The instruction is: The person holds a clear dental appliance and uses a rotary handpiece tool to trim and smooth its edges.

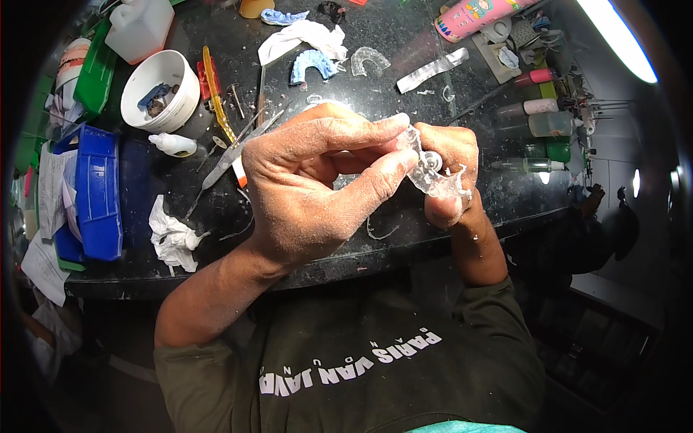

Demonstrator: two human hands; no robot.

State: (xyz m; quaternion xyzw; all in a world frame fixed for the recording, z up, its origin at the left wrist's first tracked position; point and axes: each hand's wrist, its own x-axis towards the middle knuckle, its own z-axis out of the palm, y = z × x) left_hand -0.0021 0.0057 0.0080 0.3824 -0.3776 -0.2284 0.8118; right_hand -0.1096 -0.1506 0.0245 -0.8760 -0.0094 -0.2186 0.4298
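Observation:
Powder-dusted, my left hand (303,180) pinches a clear plastic moulded piece (420,176), which looks like a dental tray, between thumb and index finger. My right hand (455,144) is closed on the same piece, its thumb behind the clear plastic; the rest of its fingers are partly hidden. A small round clear part shows in the middle of the piece. Above the hands on the dark bench lie a blue horseshoe dental model (312,63), a clear horseshoe tray (369,60) and a crumpled white tissue (299,37).
Left are a white tub (130,101), dropper bottle (173,144), metal tools (216,169), blue bin (97,195) and tissue (172,234). Right are a pink cylinder (462,18), bottles (547,128) and a white strip (432,71). Another person's arm (40,325) shows lower left.

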